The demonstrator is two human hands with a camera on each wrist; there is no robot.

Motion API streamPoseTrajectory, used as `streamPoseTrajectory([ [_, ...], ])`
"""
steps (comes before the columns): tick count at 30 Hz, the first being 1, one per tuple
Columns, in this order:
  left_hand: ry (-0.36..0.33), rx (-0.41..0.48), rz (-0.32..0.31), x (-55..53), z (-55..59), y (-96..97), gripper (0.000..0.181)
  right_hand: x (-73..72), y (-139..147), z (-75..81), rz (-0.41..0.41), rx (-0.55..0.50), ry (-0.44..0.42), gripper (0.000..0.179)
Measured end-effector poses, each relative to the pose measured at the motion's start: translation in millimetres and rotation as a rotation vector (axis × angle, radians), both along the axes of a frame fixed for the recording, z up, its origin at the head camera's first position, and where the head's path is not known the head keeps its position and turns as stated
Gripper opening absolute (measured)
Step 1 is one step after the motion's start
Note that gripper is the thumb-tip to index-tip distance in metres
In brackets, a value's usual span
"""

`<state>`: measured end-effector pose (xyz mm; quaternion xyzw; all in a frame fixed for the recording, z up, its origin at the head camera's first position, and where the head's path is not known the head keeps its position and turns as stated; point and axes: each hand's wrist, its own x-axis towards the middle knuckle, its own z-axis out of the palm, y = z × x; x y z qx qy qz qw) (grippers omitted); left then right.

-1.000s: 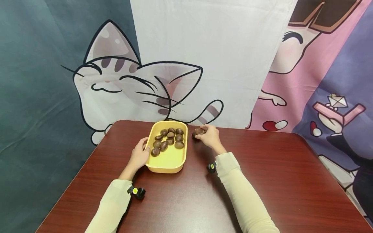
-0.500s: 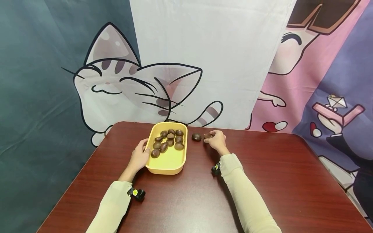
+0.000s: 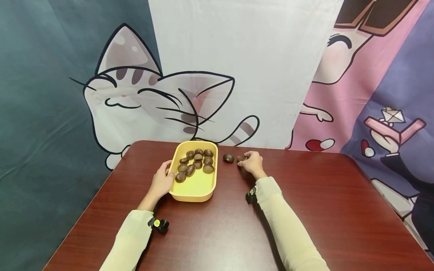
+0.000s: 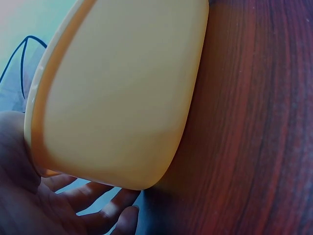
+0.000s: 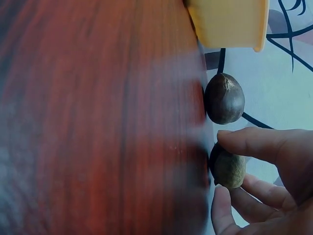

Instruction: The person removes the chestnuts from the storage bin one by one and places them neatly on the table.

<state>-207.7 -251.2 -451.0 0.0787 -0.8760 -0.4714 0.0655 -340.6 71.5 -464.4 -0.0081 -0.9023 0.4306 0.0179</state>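
A yellow plastic box (image 3: 193, 197) with rounded corners holds several brown chestnuts (image 3: 190, 170), mostly toward its far end. At the box's left side, my left hand (image 3: 162, 181) grips the wall, thumb at the rim and fingers along the outside. To the right of the box one dark chestnut (image 3: 228, 158) lies alone on the table. Just beyond it, my right hand (image 3: 252, 164) pinches another chestnut (image 5: 230, 169) between thumb and fingers, at table level. In the right wrist view a small gap separates these two chestnuts.
The dark red wooden table (image 3: 217, 233) stretches around the box, its far edge close behind the chestnuts. A printed cloth backdrop (image 3: 271, 75) with cartoon figures hangs behind it. Each wrist wears a small black camera (image 3: 162, 226).
My right hand has moved right with its chestnut, away from the dark chestnut near the box, which is now uncovered. Over the last half second it holds still. My left hand stays on the box.
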Motion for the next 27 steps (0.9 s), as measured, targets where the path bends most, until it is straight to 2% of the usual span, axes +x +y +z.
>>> streamPoseTrajectory([
  [8,-0.002,0.0,-0.004,-1.3,0.6,0.8,0.046,1.6,1,2.0,0.004,0.016,-0.01,0.053],
  [11,-0.002,0.008,-0.008,-1.5,1.5,1.6,0.046,4.3,0,6.0,0.022,0.017,0.018,0.058],
  [16,-0.002,0.008,-0.012,-1.3,2.5,2.7,0.047,12.8,-9,21.1,0.038,0.006,0.089,0.058],
  [22,-0.004,-0.002,-0.009,-0.4,3.2,1.9,0.047,27.4,-36,47.3,0.077,-0.067,0.083,0.056],
  [27,-0.005,0.004,-0.008,0.4,1.2,1.2,0.047,43.1,-62,55.9,0.126,-0.07,0.132,0.049],
])
